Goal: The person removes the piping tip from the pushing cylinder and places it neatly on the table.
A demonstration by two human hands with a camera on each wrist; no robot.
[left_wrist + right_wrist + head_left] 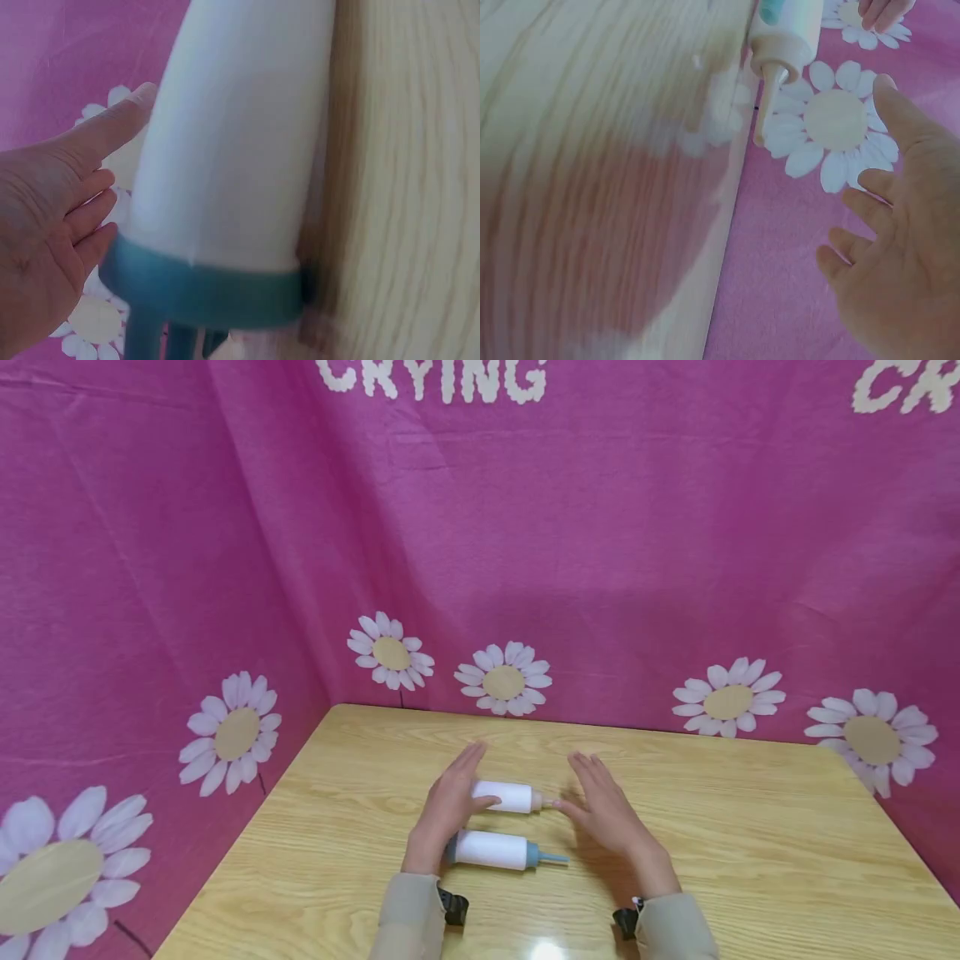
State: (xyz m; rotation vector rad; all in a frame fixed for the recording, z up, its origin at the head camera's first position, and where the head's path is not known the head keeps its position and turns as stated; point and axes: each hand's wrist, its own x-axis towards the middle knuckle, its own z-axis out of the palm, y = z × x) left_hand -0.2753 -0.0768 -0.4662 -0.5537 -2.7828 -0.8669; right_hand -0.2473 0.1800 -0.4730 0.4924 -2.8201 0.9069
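Note:
Two white cylinders lie on their sides on the wooden table, one behind the other. The nearer cylinder [491, 850] has a teal collar and a thin teal tip pointing right; its teal base [202, 289] with prongs fills the lower left wrist view. At the farther cylinder [512, 797], a beige collar leads to a thin beige tip [766, 112]. My left hand [447, 806] is at the farther cylinder's left end, fingers extended, thumb overlapping its white body. My right hand [611, 814], fingers spread and holding nothing, is beside the beige tip, thumb close to it.
The light wooden table [765, 835] reaches back to a pink cloth [600, 527] printed with white flowers and lettering. The cloth also hangs along the left side. Dark wrist straps [453, 907] show at both sleeves.

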